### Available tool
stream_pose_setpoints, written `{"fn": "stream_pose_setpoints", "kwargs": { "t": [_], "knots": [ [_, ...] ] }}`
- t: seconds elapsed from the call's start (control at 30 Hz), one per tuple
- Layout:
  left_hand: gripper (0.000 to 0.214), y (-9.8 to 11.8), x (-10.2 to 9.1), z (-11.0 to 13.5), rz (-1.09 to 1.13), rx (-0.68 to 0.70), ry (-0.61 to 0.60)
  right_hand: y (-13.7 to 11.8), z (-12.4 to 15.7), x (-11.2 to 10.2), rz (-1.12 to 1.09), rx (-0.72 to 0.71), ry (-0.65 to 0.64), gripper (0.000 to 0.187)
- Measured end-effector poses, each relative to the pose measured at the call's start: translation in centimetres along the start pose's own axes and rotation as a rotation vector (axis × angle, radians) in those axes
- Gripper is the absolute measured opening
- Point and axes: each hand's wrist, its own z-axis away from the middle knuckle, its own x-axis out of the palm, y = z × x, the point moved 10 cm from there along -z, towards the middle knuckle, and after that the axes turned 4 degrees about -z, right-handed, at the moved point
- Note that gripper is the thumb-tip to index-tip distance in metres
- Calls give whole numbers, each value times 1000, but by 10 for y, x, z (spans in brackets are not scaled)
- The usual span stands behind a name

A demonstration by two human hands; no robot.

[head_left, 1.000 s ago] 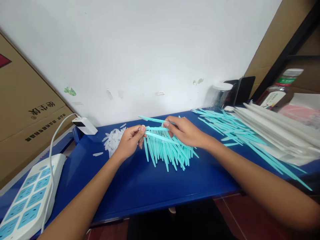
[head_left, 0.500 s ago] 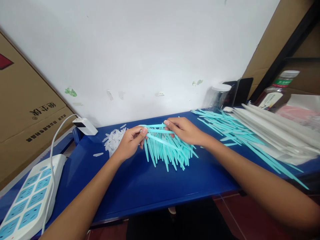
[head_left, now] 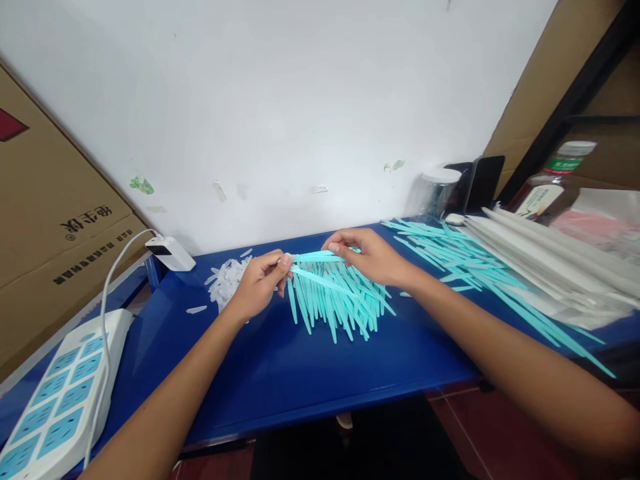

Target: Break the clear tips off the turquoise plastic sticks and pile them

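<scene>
My left hand (head_left: pixel 263 280) is closed, thumb against fingers, pinching the left ends of a few long, tapered turquoise strips. One of these strips (head_left: pixel 320 277) slants down to the right from its grip. My right hand (head_left: pixel 367 257) curls around the upper held strip (head_left: pixel 313 256), thumb and forefinger near its middle; its other fingers are partly hidden. Below both hands lies a fanned heap of turquoise strips (head_left: pixel 335 310), their pointed ends toward me. Beside my left hand is a pile of small translucent white pieces (head_left: pixel 225 283).
More turquoise strips (head_left: pixel 465 257) lie at right, beside white plastic sleeves (head_left: pixel 555 260). Behind stand a lidded jar (head_left: pixel 437 193), a dark phone-like slab (head_left: pixel 485 183) and a bottle (head_left: pixel 555 180). A power strip (head_left: pixel 65 393), white device (head_left: pixel 170 253) and cardboard box (head_left: pixel 55 200) are at left.
My right hand has shifted slightly up and its fingers have re-formed around the upper strip. Two strips that were spread apart now lie close together. My left hand has hardly moved.
</scene>
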Motion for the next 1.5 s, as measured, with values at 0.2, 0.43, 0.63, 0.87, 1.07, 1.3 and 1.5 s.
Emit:
{"fn": "stream_pose_setpoints", "kwargs": {
  "t": [0.2, 0.43, 0.63, 0.87, 1.07, 1.3, 1.5],
  "knots": [
    [45, -1, 0, 0, -6, -19, -4, -2, 1, -3, -12, 15, 20, 29],
    [48, 1, 7, 0, 24, -36, -47, -1, 6, 15, -32, 77, -144, 29],
    [48, 9, 16, 2, 15, -29, -126, -2, 13, 27, -6, 124, -266, 31],
    [49, 12, 1, 0, -6, -30, -92, -7, 9, 14, 112, 15, -178, 29],
    [49, 12, 3, 0, -6, -34, -93, -30, 9, 0, 286, -235, 11, 31],
    [47, 13, 14, 3, -17, -4, -130, -31, 15, 15, 413, -189, -72, 36],
    [48, 13, 19, 3, -17, 1, -153, -35, 17, 22, 296, -178, -178, 37]
  ]
}}
